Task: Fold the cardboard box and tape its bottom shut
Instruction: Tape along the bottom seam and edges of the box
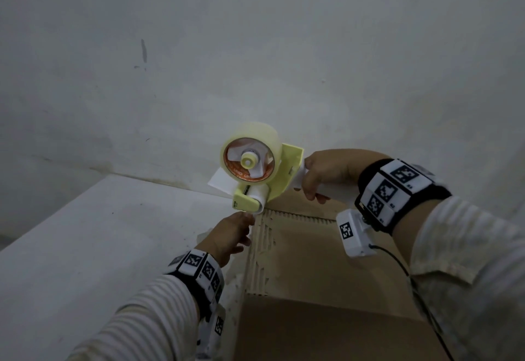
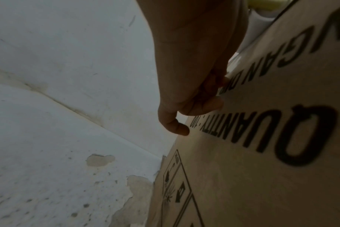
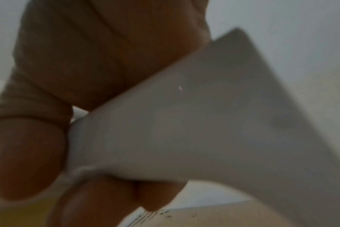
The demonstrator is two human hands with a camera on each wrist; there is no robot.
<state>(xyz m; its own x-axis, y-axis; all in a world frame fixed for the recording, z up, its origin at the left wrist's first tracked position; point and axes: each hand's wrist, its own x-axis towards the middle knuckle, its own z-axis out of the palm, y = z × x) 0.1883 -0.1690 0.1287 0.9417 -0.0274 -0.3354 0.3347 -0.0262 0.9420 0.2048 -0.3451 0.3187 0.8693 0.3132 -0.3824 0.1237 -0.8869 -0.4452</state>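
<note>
Right hand point(image 1: 324, 171) grips the dispenser point(image 1: 255, 170) at the box's point(image 1: 312, 261) far edge, mid-frame; left hand point(image 1: 230, 237), loosely curled, rests just below on its side.

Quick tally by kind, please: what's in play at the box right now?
Cardboard box: 1
Tape dispenser: 1, gripped by the right hand
Hands: 2, with the left hand at the box's side
Total: 4
</note>
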